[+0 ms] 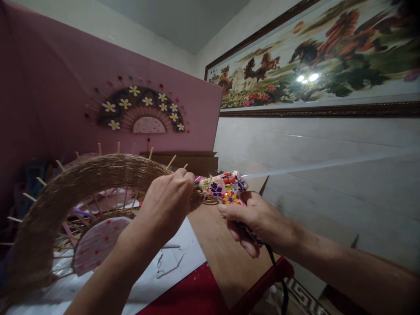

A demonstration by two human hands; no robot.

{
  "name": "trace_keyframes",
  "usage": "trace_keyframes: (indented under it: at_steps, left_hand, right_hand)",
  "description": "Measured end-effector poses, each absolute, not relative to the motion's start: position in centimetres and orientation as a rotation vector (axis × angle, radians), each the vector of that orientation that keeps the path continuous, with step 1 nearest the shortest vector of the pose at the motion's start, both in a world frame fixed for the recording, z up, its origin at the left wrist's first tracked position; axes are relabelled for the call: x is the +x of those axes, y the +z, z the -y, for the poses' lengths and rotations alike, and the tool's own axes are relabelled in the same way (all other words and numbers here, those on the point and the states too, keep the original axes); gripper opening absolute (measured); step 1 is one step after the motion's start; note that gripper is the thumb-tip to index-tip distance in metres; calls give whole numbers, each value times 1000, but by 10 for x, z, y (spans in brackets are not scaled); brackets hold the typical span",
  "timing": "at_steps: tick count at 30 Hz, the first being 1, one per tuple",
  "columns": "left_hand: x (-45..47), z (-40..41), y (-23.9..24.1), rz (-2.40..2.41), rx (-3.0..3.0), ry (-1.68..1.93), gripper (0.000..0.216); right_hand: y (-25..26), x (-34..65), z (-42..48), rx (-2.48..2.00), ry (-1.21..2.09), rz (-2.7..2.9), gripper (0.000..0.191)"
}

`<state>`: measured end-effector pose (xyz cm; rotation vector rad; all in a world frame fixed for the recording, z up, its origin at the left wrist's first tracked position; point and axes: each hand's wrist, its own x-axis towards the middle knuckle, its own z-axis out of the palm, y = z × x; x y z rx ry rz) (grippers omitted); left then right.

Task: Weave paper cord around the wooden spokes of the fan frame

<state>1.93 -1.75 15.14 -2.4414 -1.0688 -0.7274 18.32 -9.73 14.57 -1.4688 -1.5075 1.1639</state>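
Observation:
My left hand (166, 205) is closed in a pinch on the right end of a half-round fan frame (65, 192) wound with tan twine, with thin wooden sticks poking out of its rim. My right hand (252, 221) is wrapped round the grip of a flower-patterned glue gun (225, 188), whose nozzle points left at the spot my left fingers pinch. A clear glue stick (311, 166) juts from the gun's back toward the right. A black cord (278, 271) hangs below the gun.
A finished flowered fan (139, 109) hangs on a pink board (49, 87) behind. A brown cardboard box (197, 159) stands at the back. White paper (177, 262) and a wooden board (223, 253) cover a red table. A framed horse picture (321, 57) hangs on the right wall.

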Motion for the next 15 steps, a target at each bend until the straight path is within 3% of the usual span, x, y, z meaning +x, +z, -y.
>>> trace_keyframes:
  at_steps: [15]
  left_hand:
    - [19,18,152,1057,-2451,-735,22]
  right_hand:
    - [148,183,97,-1481,1135,1532,35]
